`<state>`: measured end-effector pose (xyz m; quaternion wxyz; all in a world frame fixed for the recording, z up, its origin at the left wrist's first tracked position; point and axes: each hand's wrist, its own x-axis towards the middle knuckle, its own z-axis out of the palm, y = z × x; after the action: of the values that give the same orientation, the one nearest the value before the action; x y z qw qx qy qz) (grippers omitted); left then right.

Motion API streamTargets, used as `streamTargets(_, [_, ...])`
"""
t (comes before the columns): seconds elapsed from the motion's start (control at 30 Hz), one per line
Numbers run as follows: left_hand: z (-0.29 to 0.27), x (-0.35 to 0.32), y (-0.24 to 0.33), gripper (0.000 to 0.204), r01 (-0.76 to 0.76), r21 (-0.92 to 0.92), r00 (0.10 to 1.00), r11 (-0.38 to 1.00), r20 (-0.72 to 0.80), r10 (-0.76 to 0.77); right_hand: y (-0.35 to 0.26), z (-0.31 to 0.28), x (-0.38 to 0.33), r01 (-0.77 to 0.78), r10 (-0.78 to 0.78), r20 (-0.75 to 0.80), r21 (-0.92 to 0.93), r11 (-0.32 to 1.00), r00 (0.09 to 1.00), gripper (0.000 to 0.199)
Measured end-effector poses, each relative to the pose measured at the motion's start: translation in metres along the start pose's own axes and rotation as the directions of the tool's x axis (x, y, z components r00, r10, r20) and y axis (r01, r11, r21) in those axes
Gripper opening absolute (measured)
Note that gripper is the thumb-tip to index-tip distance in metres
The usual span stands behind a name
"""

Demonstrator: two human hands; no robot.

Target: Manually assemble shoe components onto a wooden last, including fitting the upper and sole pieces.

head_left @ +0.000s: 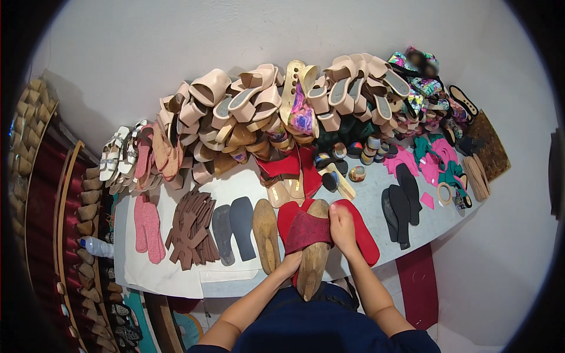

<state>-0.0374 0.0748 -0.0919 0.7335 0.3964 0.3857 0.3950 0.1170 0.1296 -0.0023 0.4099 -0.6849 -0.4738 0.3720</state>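
Observation:
Just in front of my body I hold a wooden shoe last [313, 270] with a dark red strap upper [308, 236] wrapped across it. My left hand [292, 262] grips it from the left and beneath, most of its fingers hidden behind the last. On the other side my right hand [342, 228] is closed on the last and the strap's right edge, thumb up. A second wooden last [266, 235] lies on the table to the left. To the right of my right hand rests a red sole [364, 238]; another red piece [286, 217] shows behind the held last.
Pale block-heel sandals [241, 94] are piled along the wall on the table [159, 279]. Brown strips [194, 229], grey soles [241, 220], pink soles [150, 229] and black soles [400, 206] lie around. A shelf of lasts [88, 212] stands left, near a plastic bottle [97, 246].

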Motion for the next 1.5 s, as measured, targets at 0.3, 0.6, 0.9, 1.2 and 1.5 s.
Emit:
streamTargets(0.3, [0.009, 0.003, 0.003, 0.048, 0.27, -0.077, 0.963, 0.96, 0.026, -0.269, -0.078, -0.026, 0.018, 0.855, -0.512, 0.715, -0.241, 0.459, 0.476, 0.028])
streamTargets(0.6, [0.029, -0.006, 0.046, 0.073, -0.076, 0.104, 0.988, 0.992, 0.143, 0.061, -0.069, -0.017, 0.038, 0.821, -0.568, 0.609, -0.285, 0.494, 0.553, 0.016])
streamTargets(0.9, [0.033, -0.004, 0.049, 0.079, 0.097, -0.054, 0.992, 0.994, 0.085, -0.092, -0.064, -0.021, 0.039, 0.816, -0.621, 0.537, -0.453, 0.36, 0.572, 0.013])
streamTargets(1.2, [0.04, -0.003, 0.054, 0.075, 0.05, -0.056, 0.982, 0.997, 0.184, -0.039, -0.059, -0.028, 0.043, 0.852, -0.57, 0.634, -0.35, 0.39, 0.522, 0.016])
streamTargets(1.5, [0.03, -0.005, 0.051, 0.085, -0.134, -0.192, 0.965, 0.972, 0.198, 0.172, -0.047, -0.038, 0.071, 0.188, -0.374, 0.68, 0.333, 0.924, 0.631, 0.066])
